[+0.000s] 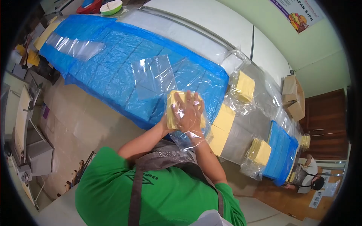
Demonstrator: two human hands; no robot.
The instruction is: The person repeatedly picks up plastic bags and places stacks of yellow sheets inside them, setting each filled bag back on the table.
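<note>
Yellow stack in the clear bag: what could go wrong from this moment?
1. The yellow stack is pressed between the left hand and right hand near the table's edge, so sheets might slip to the floor.
2. The thin clear bag is stretched over the right hand and could tear.

yellow sheet stack (174, 109) half inside clear plastic bag (188, 137), over blue-covered table edge

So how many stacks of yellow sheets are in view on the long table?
5, possibly more hidden: one stack in hands, one bagged stack beyond, one bare stack at the table edge, one bagged stack further along, one far stack.
</note>
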